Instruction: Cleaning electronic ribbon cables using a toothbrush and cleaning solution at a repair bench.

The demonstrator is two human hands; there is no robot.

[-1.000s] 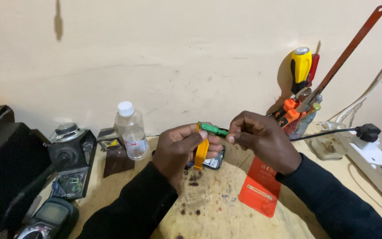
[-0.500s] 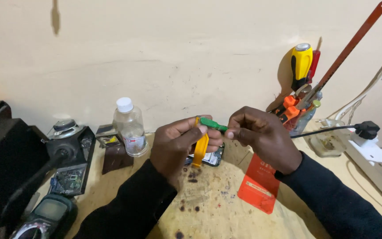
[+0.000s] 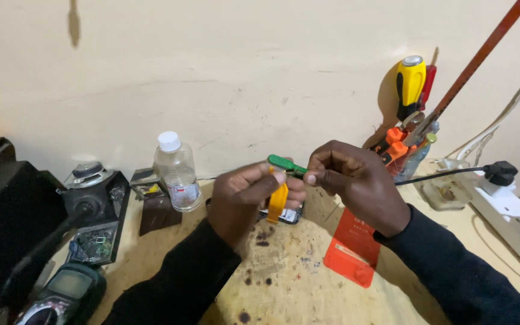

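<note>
1. Nearest, below the wrists, a flat orange-red packet (image 3: 352, 250) lies on the stained worktop (image 3: 284, 289), partly under the right forearm.

2. The left hand (image 3: 245, 201) is pinched closed on an orange strip (image 3: 277, 203), which hangs down from between its fingers. It looks thin and floppy, a light thing that bends freely, so it seems best gripped near its top end, as it is now.

3. The right hand (image 3: 356, 183) is curled tight, thumb and forefinger nipping one end of a small green tool (image 3: 284, 163) that bridges the gap between the two hands, its ribbed head over the left fingertips. It appears stiff, light plastic; I would judge the ribbing keeps it from slipping. Whether it touches the strip I cannot tell.

4. Just behind and under the hands lies a dark phone-like device (image 3: 284, 213), mostly hidden.

5. Left of the left hand stands a clear bottle (image 3: 177, 173) with a white cap; farther left are a circuit board (image 3: 93, 245) and a meter (image 3: 61, 295).

6. Beyond the right hand, against the wall, a holder of tools (image 3: 413, 129) stands with a yellow-handled screwdriver (image 3: 410, 84); to its right is a white power strip (image 3: 510, 207).
</note>
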